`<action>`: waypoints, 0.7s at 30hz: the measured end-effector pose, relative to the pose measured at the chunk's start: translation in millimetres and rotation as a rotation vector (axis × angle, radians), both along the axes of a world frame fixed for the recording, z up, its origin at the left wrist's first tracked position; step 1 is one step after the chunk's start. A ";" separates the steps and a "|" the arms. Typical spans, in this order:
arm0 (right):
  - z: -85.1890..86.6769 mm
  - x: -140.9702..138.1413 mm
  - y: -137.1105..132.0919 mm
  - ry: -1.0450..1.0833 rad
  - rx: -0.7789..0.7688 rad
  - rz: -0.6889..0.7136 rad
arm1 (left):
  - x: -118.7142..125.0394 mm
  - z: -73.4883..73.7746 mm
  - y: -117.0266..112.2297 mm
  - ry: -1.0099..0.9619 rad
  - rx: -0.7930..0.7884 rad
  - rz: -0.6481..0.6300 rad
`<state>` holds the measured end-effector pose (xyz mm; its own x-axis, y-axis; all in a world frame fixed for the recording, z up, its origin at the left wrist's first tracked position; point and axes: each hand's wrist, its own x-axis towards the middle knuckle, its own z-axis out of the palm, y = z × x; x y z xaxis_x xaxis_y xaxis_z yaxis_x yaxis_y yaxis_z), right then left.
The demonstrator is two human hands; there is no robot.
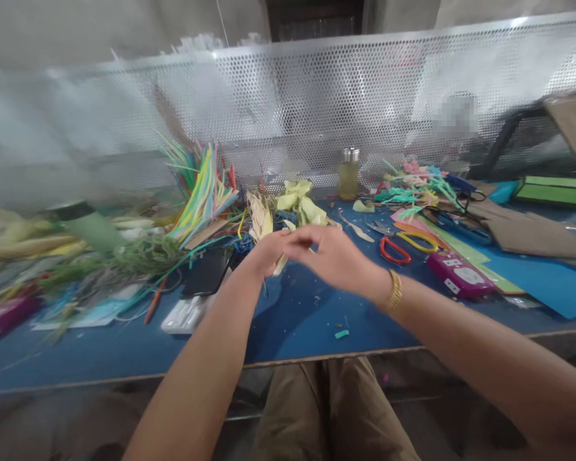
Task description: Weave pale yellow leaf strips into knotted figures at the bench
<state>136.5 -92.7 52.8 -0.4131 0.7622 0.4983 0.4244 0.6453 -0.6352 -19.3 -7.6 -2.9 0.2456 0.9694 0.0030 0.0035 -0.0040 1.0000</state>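
Observation:
My left hand [265, 255] and my right hand [333, 256] meet above the middle of the blue table [297, 326]. My left hand's fingers are curled around a pale yellow strip of dried leaf [279, 264], whose end pokes out below the hand. My right hand, with a gold bracelet on the wrist, reaches across to the left hand with its fingers bent; motion smears them. Just behind the hands lies a heap of pale yellow leaf pieces [297, 202].
A bundle of coloured sticks [199, 192] leans at the left. A black phone [206, 272], red-handled scissors [394, 250], a pink box [458, 274], a small glass bottle [349, 171] and cardboard sheets [532, 234] lie around. A perforated metal screen [317, 109] closes the back.

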 end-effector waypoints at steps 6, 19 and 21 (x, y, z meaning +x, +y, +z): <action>-18.4 20.8 90.9 -0.230 -0.092 -0.321 | 2.0 -1.7 -3.4 -0.031 -0.071 -0.046; -59.9 0.6 105.9 0.470 -0.449 -0.188 | 9.8 1.9 -12.9 0.199 -0.053 -0.013; -61.8 1.6 108.3 0.474 -0.407 -0.196 | 10.3 1.4 -13.1 0.206 -0.042 -0.034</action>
